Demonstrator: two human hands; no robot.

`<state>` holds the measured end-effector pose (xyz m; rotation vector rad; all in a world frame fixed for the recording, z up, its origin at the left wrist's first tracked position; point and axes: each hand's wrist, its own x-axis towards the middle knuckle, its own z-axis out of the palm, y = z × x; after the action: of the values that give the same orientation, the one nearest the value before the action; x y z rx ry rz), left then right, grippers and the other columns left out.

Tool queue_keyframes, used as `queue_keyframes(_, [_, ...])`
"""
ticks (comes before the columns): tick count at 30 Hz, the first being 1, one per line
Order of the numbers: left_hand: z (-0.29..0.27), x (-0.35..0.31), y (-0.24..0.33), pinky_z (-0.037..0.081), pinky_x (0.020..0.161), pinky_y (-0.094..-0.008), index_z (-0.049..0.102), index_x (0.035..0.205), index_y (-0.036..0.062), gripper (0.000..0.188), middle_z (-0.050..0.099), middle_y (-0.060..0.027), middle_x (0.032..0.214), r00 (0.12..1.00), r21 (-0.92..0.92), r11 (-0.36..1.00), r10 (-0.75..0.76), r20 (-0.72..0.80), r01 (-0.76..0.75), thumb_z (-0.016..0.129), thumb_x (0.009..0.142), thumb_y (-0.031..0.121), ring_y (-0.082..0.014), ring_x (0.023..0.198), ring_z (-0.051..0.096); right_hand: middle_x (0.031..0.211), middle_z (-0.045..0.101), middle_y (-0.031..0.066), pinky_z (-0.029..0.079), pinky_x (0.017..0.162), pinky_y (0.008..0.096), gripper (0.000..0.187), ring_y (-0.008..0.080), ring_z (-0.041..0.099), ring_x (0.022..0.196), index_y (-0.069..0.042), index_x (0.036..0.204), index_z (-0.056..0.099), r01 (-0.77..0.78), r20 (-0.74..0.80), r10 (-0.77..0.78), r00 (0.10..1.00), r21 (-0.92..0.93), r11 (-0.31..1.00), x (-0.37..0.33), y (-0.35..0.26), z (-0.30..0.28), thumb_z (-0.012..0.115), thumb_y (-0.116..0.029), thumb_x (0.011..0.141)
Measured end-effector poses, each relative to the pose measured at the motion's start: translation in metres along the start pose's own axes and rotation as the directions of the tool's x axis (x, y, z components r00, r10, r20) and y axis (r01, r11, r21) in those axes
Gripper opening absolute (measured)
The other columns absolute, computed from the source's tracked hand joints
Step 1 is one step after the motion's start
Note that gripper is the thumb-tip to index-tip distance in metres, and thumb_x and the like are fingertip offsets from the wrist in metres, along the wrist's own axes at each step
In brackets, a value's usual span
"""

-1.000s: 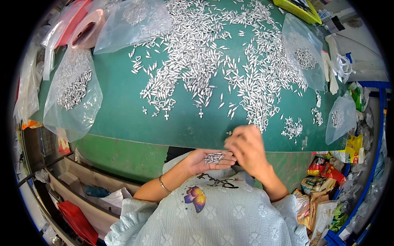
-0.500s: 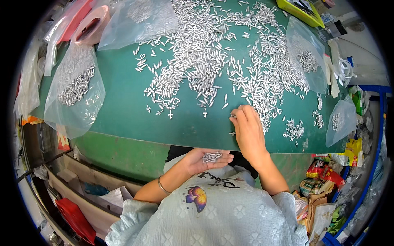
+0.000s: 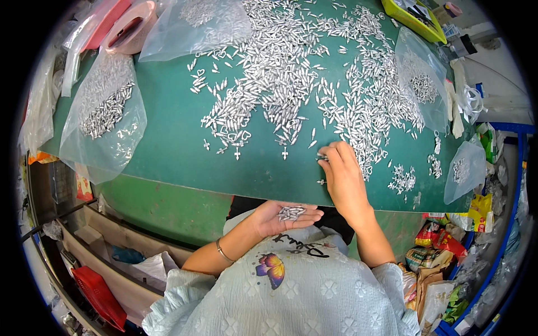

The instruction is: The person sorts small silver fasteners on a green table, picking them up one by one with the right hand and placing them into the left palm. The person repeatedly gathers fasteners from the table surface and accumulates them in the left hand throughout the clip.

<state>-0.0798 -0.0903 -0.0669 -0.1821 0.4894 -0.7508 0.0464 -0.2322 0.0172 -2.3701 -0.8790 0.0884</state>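
Note:
My left hand point(image 3: 268, 220) lies palm up below the table's front edge, fingers stretched to the right. Cupped on it is a small heap of silver bullet-shaped metal pieces point(image 3: 292, 213). Over the front of the green table point(image 3: 185, 151), my right hand point(image 3: 343, 173) has its thumb and fingers pinched at a few silver pieces point(image 3: 322, 157); the fingers partly cover them. Just beside it spreads a big pile of loose silver pieces point(image 3: 364, 112). Small silver crosses point(image 3: 284, 152) and a heart-shaped outline piece point(image 3: 245, 135) lie to the left of that hand.
Clear plastic bags of silver pieces point(image 3: 106, 112) lie at the left, back and right. A pink basin point(image 3: 134, 28) stands back left, a yellow-green tray point(image 3: 417, 19) back right. Small separate heaps point(image 3: 402, 179) sit at the right. Below left is a red basket point(image 3: 98, 297).
The view has shifted slightly. My right hand stays at the pile's near edge, its fingers still pinched. My left hand still holds its heap, with little visible movement.

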Motion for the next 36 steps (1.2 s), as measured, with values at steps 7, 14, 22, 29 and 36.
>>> queue_keyframes(7, [0.010, -0.002, -0.001, 0.048, 0.106, -0.0456, 0.047, 0.127, -0.0194, 0.041, 0.052, -0.0341, 0.131, 0.985, 0.142, 0.990, 0.045, -0.168, -0.021, 0.045, 0.099, 0.011, -0.0408, 0.120, 0.057, 0.093, 0.050, 0.0151, 0.047, 0.079, 0.0430, 0.013, 0.0344, 0.054, 0.093, 0.002, 0.094, 0.057, -0.038, 0.014, 0.038, 0.999, 0.007, 0.999, 0.004, 0.005, -0.002, 0.063, 0.004, 0.083])
queue_keyframes(14, [-0.001, -0.001, 0.000, 0.049, 0.104, -0.0456, 0.047, 0.128, -0.0189, 0.042, 0.053, -0.0334, 0.130, 0.997, 0.052, 0.999, 0.019, -0.074, -0.015, 0.046, 0.099, 0.012, -0.0405, 0.120, 0.058, 0.091, 0.051, 0.0154, 0.046, 0.074, 0.0408, 0.016, 0.0354, 0.056, 0.086, 0.002, 0.095, 0.058, 0.053, 0.098, -0.067, 0.993, 0.137, 0.989, 0.004, -0.009, 0.006, 0.065, 0.006, 0.081])
queue_keyframes(22, [-0.025, -0.007, 0.003, 0.044, 0.108, -0.0493, 0.043, 0.132, -0.0172, 0.045, 0.049, -0.0337, 0.135, 0.989, -0.114, 0.993, 0.000, 0.145, 0.017, 0.042, 0.099, 0.014, -0.0416, 0.124, 0.054, 0.095, 0.051, 0.0153, 0.047, 0.079, 0.0416, 0.019, 0.0354, 0.054, 0.092, 0.001, 0.097, 0.058, 0.151, 0.185, -0.187, 0.965, 0.193, 0.970, 0.012, -0.021, 0.018, 0.065, 0.004, 0.080])
queue_keyframes(29, [-0.034, -0.014, 0.005, 0.036, 0.111, -0.0596, 0.037, 0.137, -0.0116, 0.048, 0.048, -0.0338, 0.135, 0.911, -0.354, 0.934, 0.110, 0.398, 0.042, 0.030, 0.103, 0.021, -0.0436, 0.129, 0.049, 0.103, 0.053, 0.0128, 0.049, 0.081, 0.0404, 0.027, 0.0312, 0.056, 0.097, -0.001, 0.101, 0.061, 0.309, 0.467, -0.415, 0.781, 0.289, 0.906, -0.013, -0.043, 0.013, 0.070, -0.002, 0.075])
queue_keyframes(36, [-0.041, -0.007, 0.012, 0.040, 0.111, -0.0469, 0.036, 0.134, -0.0223, 0.052, 0.045, -0.0368, 0.137, 0.931, -0.202, 0.969, -0.060, 0.360, 0.140, 0.038, 0.102, 0.019, -0.0425, 0.129, 0.050, 0.098, 0.056, 0.0094, 0.047, 0.076, 0.0385, 0.022, 0.0293, 0.055, 0.088, -0.002, 0.094, 0.063, 0.298, 0.159, -0.325, 0.932, 0.172, 0.939, -0.008, -0.012, 0.017, 0.070, -0.003, 0.074])
